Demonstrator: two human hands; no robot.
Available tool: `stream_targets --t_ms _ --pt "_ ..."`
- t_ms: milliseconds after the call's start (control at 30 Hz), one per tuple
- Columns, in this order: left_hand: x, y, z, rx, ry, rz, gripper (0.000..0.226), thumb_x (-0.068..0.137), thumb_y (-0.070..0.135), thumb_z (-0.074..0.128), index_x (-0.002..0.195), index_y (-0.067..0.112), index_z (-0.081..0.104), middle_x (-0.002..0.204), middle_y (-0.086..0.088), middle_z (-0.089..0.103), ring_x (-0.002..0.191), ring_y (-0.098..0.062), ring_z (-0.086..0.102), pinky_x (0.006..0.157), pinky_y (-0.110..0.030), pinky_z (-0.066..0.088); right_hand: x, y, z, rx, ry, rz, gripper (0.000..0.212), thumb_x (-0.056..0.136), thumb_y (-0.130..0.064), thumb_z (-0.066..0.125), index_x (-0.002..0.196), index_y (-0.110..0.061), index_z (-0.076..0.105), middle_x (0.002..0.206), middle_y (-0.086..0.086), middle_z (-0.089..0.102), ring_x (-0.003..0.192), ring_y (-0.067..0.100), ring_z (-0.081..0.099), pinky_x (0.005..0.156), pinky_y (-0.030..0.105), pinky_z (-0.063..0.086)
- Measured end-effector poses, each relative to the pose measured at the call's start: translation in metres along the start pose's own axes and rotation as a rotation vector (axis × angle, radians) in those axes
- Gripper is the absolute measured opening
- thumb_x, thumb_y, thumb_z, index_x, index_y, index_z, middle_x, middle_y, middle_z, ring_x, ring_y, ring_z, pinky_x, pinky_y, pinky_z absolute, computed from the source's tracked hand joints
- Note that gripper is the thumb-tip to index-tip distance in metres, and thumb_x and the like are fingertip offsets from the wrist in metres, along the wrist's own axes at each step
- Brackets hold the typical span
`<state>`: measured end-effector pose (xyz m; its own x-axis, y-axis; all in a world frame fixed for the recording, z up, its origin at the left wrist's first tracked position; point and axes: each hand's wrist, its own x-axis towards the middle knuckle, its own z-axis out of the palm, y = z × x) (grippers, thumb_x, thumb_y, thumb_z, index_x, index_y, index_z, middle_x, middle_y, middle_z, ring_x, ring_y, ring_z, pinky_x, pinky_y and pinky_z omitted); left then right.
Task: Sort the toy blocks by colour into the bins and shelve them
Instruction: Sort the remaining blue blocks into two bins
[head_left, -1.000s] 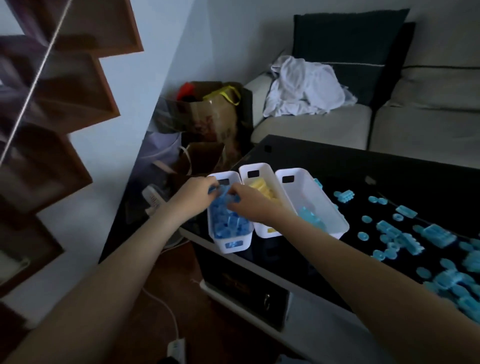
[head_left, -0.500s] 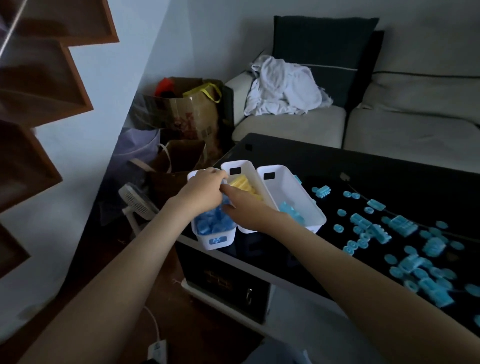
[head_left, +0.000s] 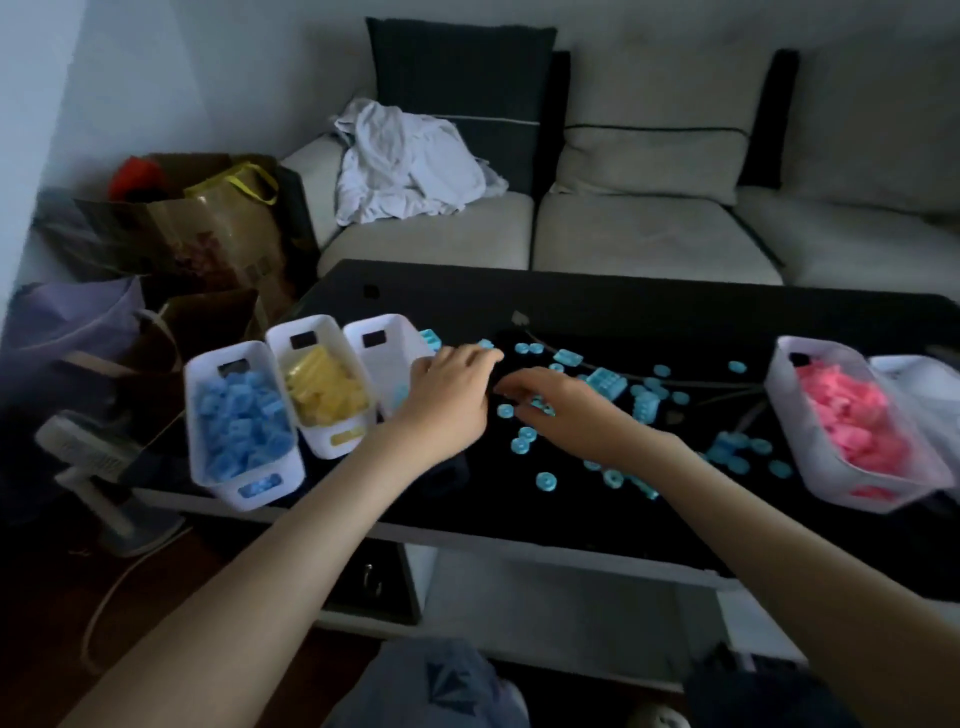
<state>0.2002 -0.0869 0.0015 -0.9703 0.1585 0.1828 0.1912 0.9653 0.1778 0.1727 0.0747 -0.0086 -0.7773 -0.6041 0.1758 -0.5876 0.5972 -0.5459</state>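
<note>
View: head camera, blurred by motion.
Left hand (head_left: 447, 397): we see the fingers stretched loose, gripping nothing, beside the third white plastic bin (head_left: 387, 332).
Right hand (head_left: 563, 413): over the loose turquoise toy blocks (head_left: 602, 382); we can't tell whether it's pinching any.
Blocks: scattered on the glossy black table (head_left: 623, 306).
Left row: blue-filled white bin (head_left: 228, 486), yellow-filled white bin (head_left: 319, 448).
Right: pink-filled white bin (head_left: 785, 400).

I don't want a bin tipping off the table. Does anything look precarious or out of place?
The blue-block bin sits at the black table's near edge, its front end seemingly poking past it, so a nudge might tip it. Loose cyan pieces lie scattered, unsorted.
</note>
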Motion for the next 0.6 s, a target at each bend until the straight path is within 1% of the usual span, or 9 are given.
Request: stream_targets --t_ms 33,100,167,233,300,333,433,533,600 --pt "0.005 0.012 0.009 0.024 -0.029 0.019 0.054 0.094 0.012 0.039 0.146 0.019 0.026 0.149 -0.001 0.030 0.134 -0.025 0.028 0.104 -0.039 0.025 -0.013 0.016 -0.010 -0.020 -0.001 0.065 0.036 0.094 -0.013 0.053 0.129 -0.017 0.052 0.128 -0.002 0.055 0.117 0.010 0.049 0.100 0.022 0.037" --pt "0.012 0.030 0.022 0.026 -0.089 0.080 0.052 0.098 0.024 0.039 0.147 0.020 0.022 0.150 0.000 0.027 0.135 -0.025 0.027 0.106 -0.040 0.024 -0.033 0.046 -0.025 -0.128 -0.037 0.237 0.046 0.094 -0.027 0.054 0.137 -0.024 0.041 0.140 -0.004 0.043 0.130 0.015 0.038 0.109 0.035 0.031" --pt "0.016 0.051 0.039 -0.031 -0.199 0.163 0.060 0.097 0.043 0.039 0.149 0.021 0.018 0.153 -0.001 0.019 0.139 -0.024 0.021 0.110 -0.042 0.022 -0.056 0.072 -0.036 -0.274 -0.087 0.439 0.066 0.090 -0.047 0.053 0.146 -0.031 0.022 0.152 -0.003 0.024 0.139 0.022 0.023 0.113 0.043 0.021" --pt "0.014 0.068 0.060 -0.061 -0.333 0.190 0.075 0.092 0.059 0.038 0.151 0.024 0.006 0.158 0.000 -0.001 0.145 -0.023 0.003 0.117 -0.044 0.009 -0.075 0.089 -0.039 -0.277 -0.114 0.542 0.087 0.082 -0.064 0.052 0.149 -0.036 0.004 0.157 -0.005 0.007 0.144 0.022 0.008 0.115 0.046 0.010" --pt "0.009 0.079 0.084 0.004 -0.434 0.182 0.084 0.089 0.068 0.034 0.150 0.030 -0.010 0.155 0.001 -0.025 0.143 -0.024 -0.021 0.115 -0.049 -0.010 -0.089 0.102 -0.034 -0.225 -0.141 0.573 0.099 0.076 -0.072 0.052 0.147 -0.040 -0.008 0.158 -0.007 -0.008 0.146 0.019 -0.006 0.116 0.050 0.000" --pt "0.009 0.083 0.095 0.039 -0.452 0.174 0.086 0.088 0.070 0.031 0.148 0.031 -0.015 0.152 0.001 -0.033 0.141 -0.024 -0.027 0.113 -0.051 -0.015 -0.096 0.108 -0.031 -0.232 -0.152 0.581 0.101 0.074 -0.074 0.052 0.146 -0.042 -0.011 0.158 -0.008 -0.014 0.145 0.018 -0.012 0.115 0.052 -0.003" --pt "0.014 0.080 0.108 0.024 -0.416 0.124 0.086 0.086 0.073 0.027 0.147 0.034 -0.019 0.151 0.003 -0.034 0.141 -0.023 -0.028 0.112 -0.054 -0.015 -0.102 0.120 -0.017 -0.269 -0.118 0.567 0.093 0.079 -0.075 0.041 0.147 -0.040 -0.013 0.157 -0.008 -0.017 0.145 0.017 -0.017 0.116 0.051 -0.006" --pt "0.022 0.082 0.114 0.013 -0.335 0.146 0.082 0.089 0.068 0.028 0.149 0.030 -0.013 0.156 0.001 -0.022 0.145 -0.023 -0.015 0.115 -0.052 -0.008 -0.102 0.126 -0.007 -0.307 -0.057 0.463 0.076 0.089 -0.066 0.031 0.149 -0.037 -0.005 0.159 -0.006 -0.007 0.146 0.015 -0.009 0.117 0.045 -0.004" --pt "0.027 0.087 0.120 0.008 -0.263 0.165 0.076 0.092 0.063 0.030 0.150 0.027 -0.004 0.158 -0.002 -0.008 0.145 -0.023 -0.003 0.117 -0.049 -0.002 -0.099 0.129 -0.003 -0.347 -0.027 0.402 0.066 0.094 -0.059 0.027 0.150 -0.033 0.003 0.158 -0.004 0.005 0.146 0.015 0.001 0.118 0.043 0.001"
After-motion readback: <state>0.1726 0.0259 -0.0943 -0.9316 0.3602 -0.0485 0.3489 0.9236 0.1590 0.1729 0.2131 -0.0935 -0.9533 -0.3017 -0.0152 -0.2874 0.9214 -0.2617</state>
